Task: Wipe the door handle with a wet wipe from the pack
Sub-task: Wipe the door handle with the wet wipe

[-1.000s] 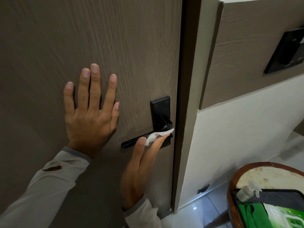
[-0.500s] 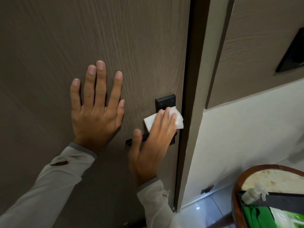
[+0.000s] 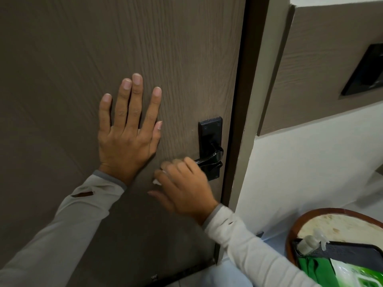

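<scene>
A black lever door handle on a black backplate sits near the right edge of a brown wood-grain door. My right hand is wrapped over the lever's left end, holding a white wet wipe of which only small bits show under the fingers. My left hand lies flat on the door, fingers spread, to the left of the handle. The green-and-white wipe pack lies at the bottom right corner.
The door frame runs down right of the handle. A round wooden-rimmed table at the lower right carries a dark tray with a small white bottle. A black wall panel sits on the right wall.
My right hand has moved from the backplate down and left along the lever to its free end, now covering most of the wipe. My left hand stays flat on the door.
</scene>
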`<state>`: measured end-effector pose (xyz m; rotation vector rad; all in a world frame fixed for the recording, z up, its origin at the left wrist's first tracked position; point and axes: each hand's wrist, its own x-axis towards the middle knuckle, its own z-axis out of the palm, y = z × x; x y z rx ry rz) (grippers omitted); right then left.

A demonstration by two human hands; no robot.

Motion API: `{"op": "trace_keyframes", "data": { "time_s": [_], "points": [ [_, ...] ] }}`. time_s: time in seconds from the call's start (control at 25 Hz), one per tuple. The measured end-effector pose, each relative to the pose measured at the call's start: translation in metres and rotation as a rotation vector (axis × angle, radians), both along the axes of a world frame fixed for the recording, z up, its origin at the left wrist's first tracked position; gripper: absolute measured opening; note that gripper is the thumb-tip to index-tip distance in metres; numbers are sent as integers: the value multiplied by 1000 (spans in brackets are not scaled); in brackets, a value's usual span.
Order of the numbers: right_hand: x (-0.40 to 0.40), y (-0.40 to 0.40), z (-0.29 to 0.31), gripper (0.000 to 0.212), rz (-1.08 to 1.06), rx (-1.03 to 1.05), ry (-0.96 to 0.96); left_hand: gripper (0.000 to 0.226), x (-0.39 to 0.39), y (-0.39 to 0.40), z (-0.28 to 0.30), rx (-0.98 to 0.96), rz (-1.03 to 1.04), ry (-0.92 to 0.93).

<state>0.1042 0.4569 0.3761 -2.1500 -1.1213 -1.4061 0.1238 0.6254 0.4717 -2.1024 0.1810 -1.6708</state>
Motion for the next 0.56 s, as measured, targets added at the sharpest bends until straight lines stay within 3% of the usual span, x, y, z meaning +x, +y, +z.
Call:
{"op": "trace_keyframes", "data": {
  "time_s": [0.2,0.32,0.56],
  "points": [
    [31,-79,19,38,-42,-124,-102,65,2,0,-1,5,-1,-11],
    [39,-103,23,21,-5,-158,-204,66,4,2,-2,9,-1,-16],
    [21,-90,-7,26,-71,134,-36,66,4,0,-2,-7,-6,-7]
  ]
}}
